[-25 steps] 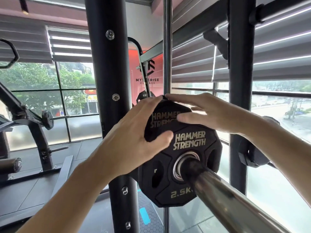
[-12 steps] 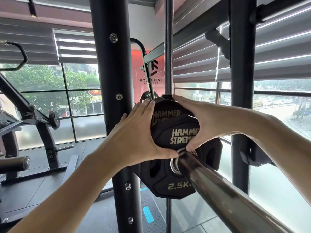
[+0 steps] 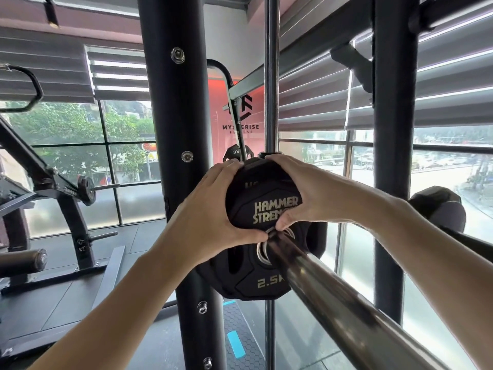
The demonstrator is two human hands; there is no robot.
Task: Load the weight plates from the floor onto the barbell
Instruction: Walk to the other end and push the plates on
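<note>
Far left: a plate-loaded machine (image 3: 61, 198) stands on the dark floor (image 3: 53, 303) before the window. Next right, a black rack upright (image 3: 173, 116) with bolts. My left hand (image 3: 213, 209) grips the left edge of the black weight plate (image 3: 266, 193), fingers curled over its rim, thumb near the hub. The plate sits on the chrome barbell sleeve (image 3: 333, 303), well in from its near end, lettered "HAMMER STRENGTH" and "2.5K". My right hand (image 3: 306, 193) grips the right edge, fingers over the top, thumb beside the centre ring. Another rack upright (image 3: 392, 156) stands further right.
</note>
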